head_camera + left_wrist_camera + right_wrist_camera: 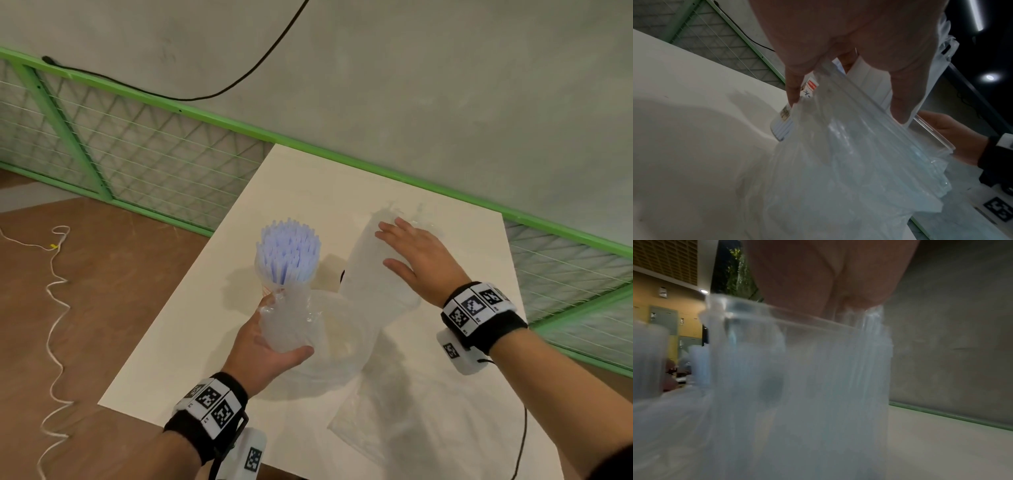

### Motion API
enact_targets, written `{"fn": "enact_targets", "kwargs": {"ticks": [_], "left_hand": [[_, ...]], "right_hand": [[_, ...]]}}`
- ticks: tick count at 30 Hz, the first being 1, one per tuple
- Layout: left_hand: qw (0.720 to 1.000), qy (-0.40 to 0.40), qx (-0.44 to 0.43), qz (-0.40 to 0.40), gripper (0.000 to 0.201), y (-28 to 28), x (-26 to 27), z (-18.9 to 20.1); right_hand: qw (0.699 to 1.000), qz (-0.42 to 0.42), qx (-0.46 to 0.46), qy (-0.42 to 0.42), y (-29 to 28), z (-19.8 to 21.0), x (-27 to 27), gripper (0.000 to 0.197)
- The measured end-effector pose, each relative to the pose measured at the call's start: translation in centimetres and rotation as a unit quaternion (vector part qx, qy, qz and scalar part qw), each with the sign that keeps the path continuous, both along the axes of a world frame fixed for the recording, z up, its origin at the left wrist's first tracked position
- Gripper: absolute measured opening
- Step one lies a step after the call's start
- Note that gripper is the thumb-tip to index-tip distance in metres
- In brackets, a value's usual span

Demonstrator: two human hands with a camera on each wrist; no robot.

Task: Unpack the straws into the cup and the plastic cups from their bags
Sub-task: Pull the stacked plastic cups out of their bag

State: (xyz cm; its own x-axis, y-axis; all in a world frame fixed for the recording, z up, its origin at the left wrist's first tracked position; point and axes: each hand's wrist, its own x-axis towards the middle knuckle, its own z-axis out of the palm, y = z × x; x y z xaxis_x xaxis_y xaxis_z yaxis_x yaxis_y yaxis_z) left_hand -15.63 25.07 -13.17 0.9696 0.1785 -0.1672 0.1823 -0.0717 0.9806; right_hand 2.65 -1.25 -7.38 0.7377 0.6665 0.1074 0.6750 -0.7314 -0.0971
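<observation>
White table (191,342) filling most of the head view, set against a green mesh railing (137,161) and a grey wall.

Beside the cup, toward the railing side: tall stack of clear plastic cups (368,260) standing upright on the table, wrapped in a clear bag whose loose end (394,411) trails across the table toward the near edge.

Near the table's middle: 1 cup (270,286) standing upright, packed with pale lilac straws (289,248) fanning out of its rim.

Just in front of the cup: crumpled clear bag (294,325) held off the table, touching the cup's lower side.

Left hand (263,349) below the cup, palm up, thumb and fingers curled round that crumpled bag; same pinch seen in the left wrist view (838,56).

Right hand (418,257) beyond the cup, on top of the cup stack, fingers straight and spread, palm pressing down on it.

Black cable (219,92) hanging along the wall; white cord (54,291) lying on the brown floor, well apart from the cup.
</observation>
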Motion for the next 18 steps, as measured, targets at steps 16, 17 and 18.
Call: {"fn": "enact_targets", "kwargs": {"ticks": [16,17,18], "left_hand": [[1.000,0.010,-0.005,-0.006,0.085,-0.1,0.5,-0.9],[1.000,0.009,-0.001,-0.006,0.085,-0.1,0.6,-1.0],[1.000,0.007,0.001,-0.006,0.086,-0.2,0.6,-0.9]], "right_hand": [[0.982,0.039,0.184,-0.021,3.5,3.9,-5.9,0.068],[0.974,0.059,0.220,0.005,4.4,4.0,-7.1,0.069],[0.965,0.072,0.248,0.037,5.2,3.9,-8.4,0.072]]}}
